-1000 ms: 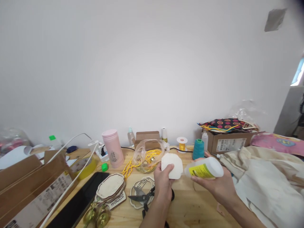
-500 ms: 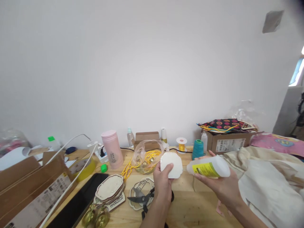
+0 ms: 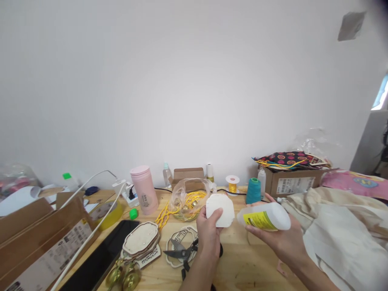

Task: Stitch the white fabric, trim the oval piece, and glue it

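Note:
Pinched by its lower left side, a white scalloped plaque (image 3: 222, 210) is in my left hand (image 3: 209, 230), thumb on its face. My right hand (image 3: 281, 238) is wrapped round a white bottle with a yellow label (image 3: 260, 218), tilted on its side with its narrow end towards the plaque. Bottle and plaque are apart. Just left of my left forearm lie black-handled scissors (image 3: 178, 252) over a cut-out wooden frame (image 3: 174, 262). Farther left sits a stack of scalloped wooden plaques (image 3: 141, 238), with brass bells (image 3: 124, 275) in front of it.
A plastic bag (image 3: 189, 190) with yellow cords stands behind my left hand. Left are a pink tumbler (image 3: 145, 192), a black phone (image 3: 103, 254), tape (image 3: 110, 214) and a cardboard box (image 3: 45, 246). Right are teal thread (image 3: 253, 191), another box (image 3: 271, 180) and pale cloth (image 3: 339, 222).
The bottle in my right hand has shifted slightly left, closer to the plaque. My left hand still holds the plaque in nearly the same place. The whole view has moved slightly.

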Demonstrator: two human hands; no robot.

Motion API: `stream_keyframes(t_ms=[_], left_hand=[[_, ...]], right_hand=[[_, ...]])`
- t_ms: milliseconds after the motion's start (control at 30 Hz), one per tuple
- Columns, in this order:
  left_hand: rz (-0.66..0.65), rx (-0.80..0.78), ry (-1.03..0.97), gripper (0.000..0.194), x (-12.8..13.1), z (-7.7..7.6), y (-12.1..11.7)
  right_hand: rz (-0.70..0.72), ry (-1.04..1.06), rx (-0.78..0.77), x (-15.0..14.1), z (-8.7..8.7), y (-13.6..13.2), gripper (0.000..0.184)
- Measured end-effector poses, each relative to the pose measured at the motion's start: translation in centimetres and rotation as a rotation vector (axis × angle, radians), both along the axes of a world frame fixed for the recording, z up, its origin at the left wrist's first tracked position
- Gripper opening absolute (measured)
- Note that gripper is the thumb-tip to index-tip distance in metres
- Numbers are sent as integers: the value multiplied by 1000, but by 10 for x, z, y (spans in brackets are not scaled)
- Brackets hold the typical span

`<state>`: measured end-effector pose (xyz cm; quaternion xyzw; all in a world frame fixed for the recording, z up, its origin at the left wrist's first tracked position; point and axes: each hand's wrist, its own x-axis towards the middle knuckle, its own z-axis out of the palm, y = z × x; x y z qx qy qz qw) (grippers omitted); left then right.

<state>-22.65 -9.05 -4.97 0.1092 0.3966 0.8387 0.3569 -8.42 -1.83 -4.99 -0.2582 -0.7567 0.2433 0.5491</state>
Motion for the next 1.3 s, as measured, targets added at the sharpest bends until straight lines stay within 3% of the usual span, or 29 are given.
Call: stream_keyframes(t_ms=[333,567,867,1067,1200,1300], left_hand=[[3,-7,10,32,-1,-4,1],[12,13,-9,33,1,0,0],[23,21,-34,35,3,-3,3],[44,33,-18,36,5,-3,2],[46,37,-9,34,5,-2,2],[54,44,-25,35,5,-2,2]], right_hand=[[-22,-5,5,-2,-1,-2,38],[56,14,-107,-7,-8,-8,53],[61,-45,-36,-9,-8,-12,41],[12,-5,-62,-8,-6,-13,50],[90,-62,24,-9,-6,-16,35],[66,-16,-26,-9,-9,-16,36]])
